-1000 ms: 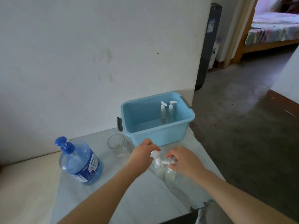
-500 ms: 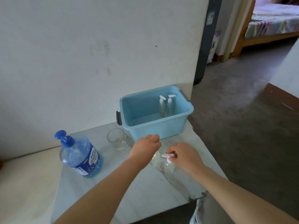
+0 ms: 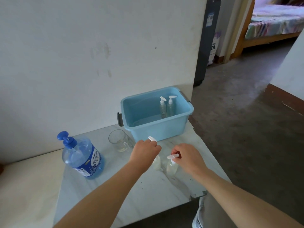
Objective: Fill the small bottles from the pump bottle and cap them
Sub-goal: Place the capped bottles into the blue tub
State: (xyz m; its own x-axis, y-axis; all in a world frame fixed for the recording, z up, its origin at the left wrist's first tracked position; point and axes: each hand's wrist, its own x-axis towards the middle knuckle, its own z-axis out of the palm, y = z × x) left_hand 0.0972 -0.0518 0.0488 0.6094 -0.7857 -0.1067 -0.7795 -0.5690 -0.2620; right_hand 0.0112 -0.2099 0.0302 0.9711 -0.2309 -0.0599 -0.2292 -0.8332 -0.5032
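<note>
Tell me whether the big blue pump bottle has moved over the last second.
No. The pump bottle stands just left of the glass mug as before; only the camera view has shifted.

Marble table: pump bottle, glass mug, blue tub, two small bottles.

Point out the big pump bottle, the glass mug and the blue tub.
pump bottle (image 3: 79, 155): head view, on its body.
glass mug (image 3: 118, 143): head view, on its near wall.
blue tub (image 3: 158, 130): head view, on its front wall.

Home: bed visible in adj. rm.
</note>
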